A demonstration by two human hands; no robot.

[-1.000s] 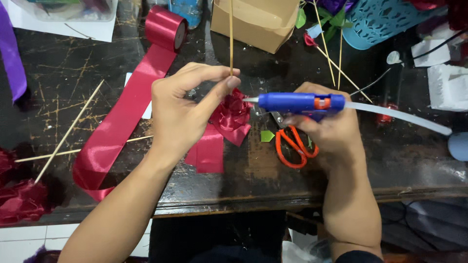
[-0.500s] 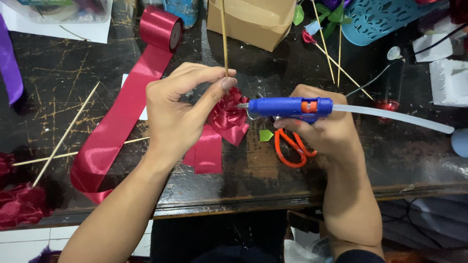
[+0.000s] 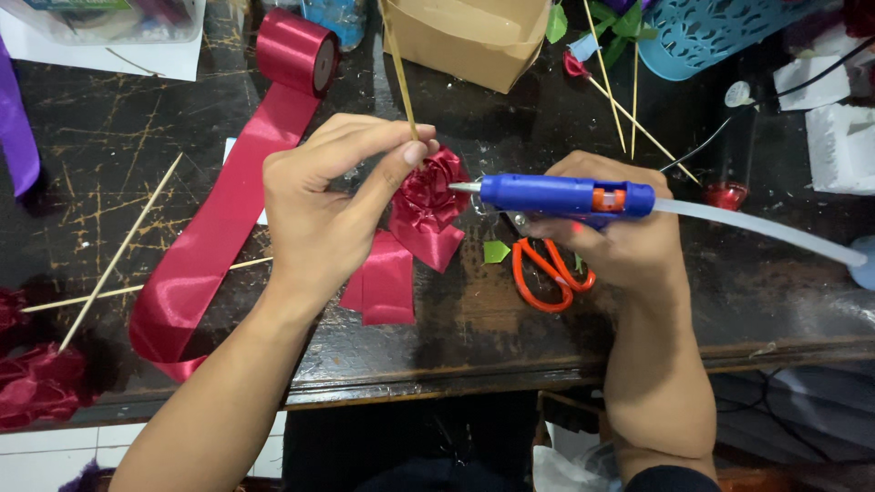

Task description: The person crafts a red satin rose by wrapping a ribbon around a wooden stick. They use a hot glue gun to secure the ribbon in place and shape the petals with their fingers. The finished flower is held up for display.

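Note:
My left hand (image 3: 333, 205) pinches a thin bamboo skewer (image 3: 397, 68) that carries a dark red ribbon rose (image 3: 430, 196), with a loose ribbon tail (image 3: 383, 284) hanging from it. In my right hand (image 3: 611, 241) is a blue glue gun (image 3: 565, 196) with a clear glue stick (image 3: 756, 228) at its back. The gun's metal nozzle points left and almost touches the rose. Both hands hover over a dark scratched table (image 3: 118, 146).
A long red satin ribbon (image 3: 219, 219) trails from its roll (image 3: 296, 41). Orange-handled scissors (image 3: 542, 273) lie under my right hand. Loose skewers (image 3: 118, 251) and finished red roses (image 3: 36, 383) sit left. A brown paper box (image 3: 474, 36), teal basket (image 3: 720, 32) and white foam blocks (image 3: 843, 141) stand behind.
The rose on its skewer and the glue gun have both shifted slightly left and down. The nozzle has stayed close to the rose.

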